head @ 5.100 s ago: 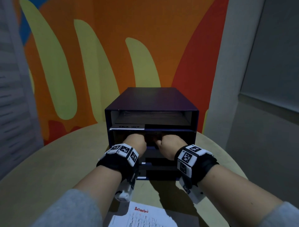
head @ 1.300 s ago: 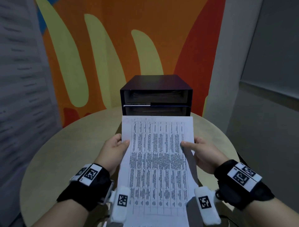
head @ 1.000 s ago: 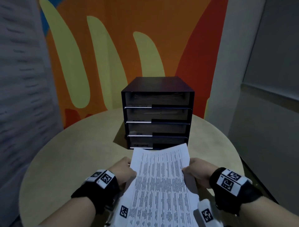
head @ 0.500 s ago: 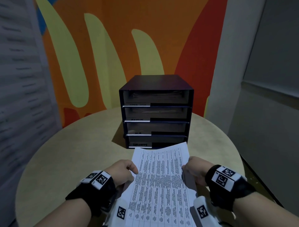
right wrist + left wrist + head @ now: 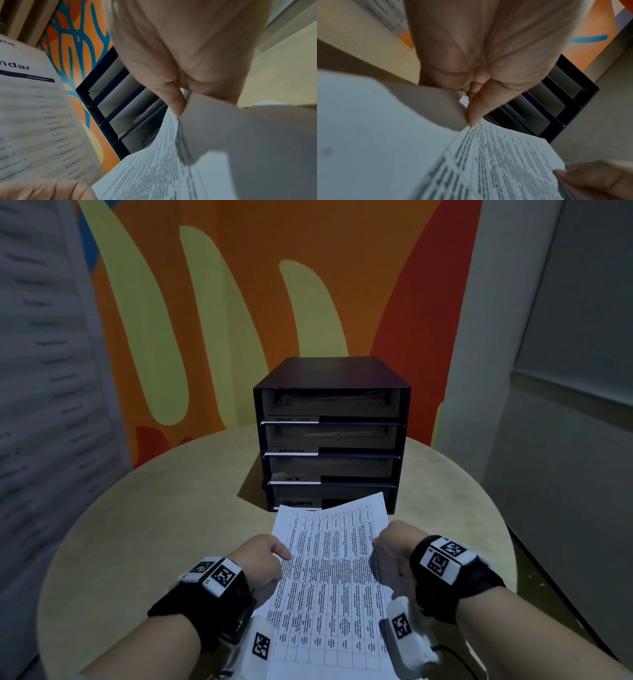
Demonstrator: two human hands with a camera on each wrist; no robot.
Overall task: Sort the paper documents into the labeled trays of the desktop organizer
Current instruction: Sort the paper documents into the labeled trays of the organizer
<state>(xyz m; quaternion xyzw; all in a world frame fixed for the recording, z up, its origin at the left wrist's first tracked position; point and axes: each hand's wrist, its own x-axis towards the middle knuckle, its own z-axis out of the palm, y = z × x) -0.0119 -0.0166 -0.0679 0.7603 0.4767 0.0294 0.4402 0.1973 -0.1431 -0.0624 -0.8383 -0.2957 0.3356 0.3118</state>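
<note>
A printed sheet with a table is held low over the table, its far edge just in front of the bottom tray of the dark organizer. My left hand pinches the sheet's left edge, thumb on top. On the other edge, my right hand pinches the same way. The left wrist view shows the thumb pressed on the paper. In the right wrist view the thumb clamps the paper. The organizer has several stacked trays with white labels; the upper two hold papers.
The round beige table carries the organizer at its far side. An orange and yellow wall stands behind, and a grey wall to the right. At the left, a large printed calendar sheet is visible.
Both hands came out of the second tray and took up this sheet. Over the last second the sheet dropped from upright to low before the bottom tray; since half a second, hardly any shift.
</note>
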